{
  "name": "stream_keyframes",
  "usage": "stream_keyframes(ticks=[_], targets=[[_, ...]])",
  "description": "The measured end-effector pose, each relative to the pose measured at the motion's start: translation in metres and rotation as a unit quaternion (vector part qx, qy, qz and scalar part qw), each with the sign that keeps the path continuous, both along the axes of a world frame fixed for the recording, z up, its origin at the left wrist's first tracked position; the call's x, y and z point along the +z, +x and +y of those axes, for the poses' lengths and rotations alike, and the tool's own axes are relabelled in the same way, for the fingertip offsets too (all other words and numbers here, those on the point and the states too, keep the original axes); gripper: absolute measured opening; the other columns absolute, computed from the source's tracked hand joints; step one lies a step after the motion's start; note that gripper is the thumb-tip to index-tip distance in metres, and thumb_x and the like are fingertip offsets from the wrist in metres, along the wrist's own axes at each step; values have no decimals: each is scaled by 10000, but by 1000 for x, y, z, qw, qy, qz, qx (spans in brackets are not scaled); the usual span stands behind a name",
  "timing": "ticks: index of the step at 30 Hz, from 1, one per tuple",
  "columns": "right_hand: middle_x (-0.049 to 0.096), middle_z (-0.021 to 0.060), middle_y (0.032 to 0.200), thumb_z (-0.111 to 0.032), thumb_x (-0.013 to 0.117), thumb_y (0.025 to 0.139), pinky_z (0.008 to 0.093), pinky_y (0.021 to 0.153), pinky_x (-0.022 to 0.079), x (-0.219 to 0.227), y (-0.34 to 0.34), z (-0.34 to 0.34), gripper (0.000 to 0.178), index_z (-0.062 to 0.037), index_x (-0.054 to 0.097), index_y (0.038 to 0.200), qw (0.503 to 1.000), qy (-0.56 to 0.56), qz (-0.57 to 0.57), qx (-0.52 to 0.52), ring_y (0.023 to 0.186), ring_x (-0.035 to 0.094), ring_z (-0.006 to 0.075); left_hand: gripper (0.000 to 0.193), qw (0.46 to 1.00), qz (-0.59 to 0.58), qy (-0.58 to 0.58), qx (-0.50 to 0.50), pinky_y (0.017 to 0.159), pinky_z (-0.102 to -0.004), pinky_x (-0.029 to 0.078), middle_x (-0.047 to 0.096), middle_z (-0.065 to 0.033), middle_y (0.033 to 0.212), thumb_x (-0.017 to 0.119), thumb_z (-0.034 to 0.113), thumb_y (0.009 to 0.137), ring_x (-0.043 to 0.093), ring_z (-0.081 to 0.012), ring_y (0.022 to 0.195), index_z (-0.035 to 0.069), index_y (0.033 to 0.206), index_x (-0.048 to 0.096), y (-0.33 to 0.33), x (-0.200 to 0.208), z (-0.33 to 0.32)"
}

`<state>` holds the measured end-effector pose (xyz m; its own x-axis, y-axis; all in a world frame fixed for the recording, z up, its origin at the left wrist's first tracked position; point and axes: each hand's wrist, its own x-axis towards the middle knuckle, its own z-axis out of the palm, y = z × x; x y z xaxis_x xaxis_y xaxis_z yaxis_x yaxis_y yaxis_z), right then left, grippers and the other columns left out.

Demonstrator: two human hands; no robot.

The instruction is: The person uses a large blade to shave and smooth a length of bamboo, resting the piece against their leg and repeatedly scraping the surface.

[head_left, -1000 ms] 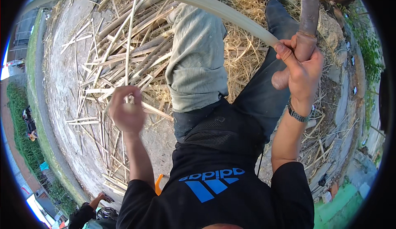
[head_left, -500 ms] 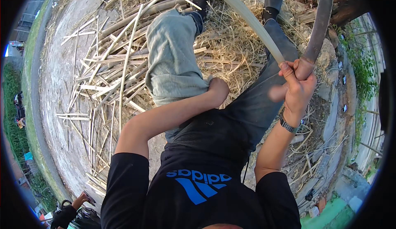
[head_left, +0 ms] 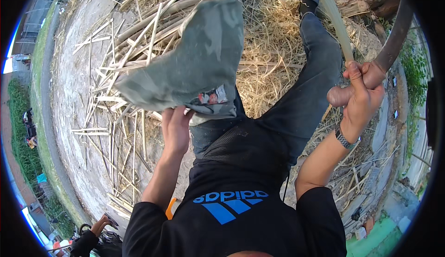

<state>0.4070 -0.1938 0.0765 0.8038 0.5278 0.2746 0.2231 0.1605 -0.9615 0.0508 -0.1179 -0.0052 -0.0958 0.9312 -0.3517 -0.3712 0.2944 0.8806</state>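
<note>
My left hand [head_left: 176,129] pinches the lower edge of a grey-green camouflage cloth [head_left: 204,48], which is spread and lifted over my left thigh. A patch with red and white on it shows near the cloth's lower edge. Out to the right, my right hand [head_left: 364,95] is closed round the wooden handle [head_left: 340,96] of a knife with a long, dark, curved blade [head_left: 396,34]. Between thumb and fingers the same hand also grips a pale bamboo strip [head_left: 336,18], which runs up past the top of the view.
Split bamboo strips [head_left: 134,67] lie heaped on the ground to the left. Dry shavings [head_left: 273,39] cover the ground between my legs. A log [head_left: 378,6] lies at the far right. Something orange [head_left: 171,208] shows beside my left arm. Another person's arm [head_left: 95,231] is at lower left.
My left hand has moved left and lifted the cloth, which lay draped over my left leg. The right hand, with knife and strip, has shifted right and slightly down.
</note>
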Motion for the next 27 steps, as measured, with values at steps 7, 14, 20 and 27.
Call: stream_keyframes(ticks=[7, 14, 20, 27], targets=[[702, 125, 889, -42, 845, 848, 295, 717, 515, -6, -16, 5, 265, -4, 587, 892, 998, -41, 10, 53, 745, 639, 147, 326, 728, 621, -24, -289, 762, -376, 558, 771, -188, 921, 742, 322, 932, 746, -311, 860, 24, 1064, 769, -26, 79, 17], [705, 108, 859, -49, 856, 834, 305, 687, 536, -24, -44, 17, 234, 28, 641, 882, 995, -51, -20, 82, 758, 652, 144, 490, 657, 529, 448, -294, 929, -408, 561, 681, -221, 1299, 827, 249, 877, 663, -326, 1198, -3, 1275, 692, 16, 33, 48], [738, 95, 787, -61, 870, 783, 308, 650, 526, -27, -45, 50, 201, 29, 696, 831, 961, -187, -72, 189, 686, 676, 149, 566, 540, 492, 653, 201, 1123, -469, 426, 628, -217, 1325, 625, 424, 1011, 610, -305, 1222, -43, 1330, 592, -28, 85, 106], [739, 119, 770, -154, 865, 810, 365, 643, 545, -50, -6, 101, 257, 5, 671, 867, 925, -214, -179, 256, 661, 695, 201, 277, 640, 594, 354, -335, 811, -380, 568, 787, -81, 937, 708, 177, 980, 749, -205, 861, 53, 1227, 736, -76, 50, 120]])
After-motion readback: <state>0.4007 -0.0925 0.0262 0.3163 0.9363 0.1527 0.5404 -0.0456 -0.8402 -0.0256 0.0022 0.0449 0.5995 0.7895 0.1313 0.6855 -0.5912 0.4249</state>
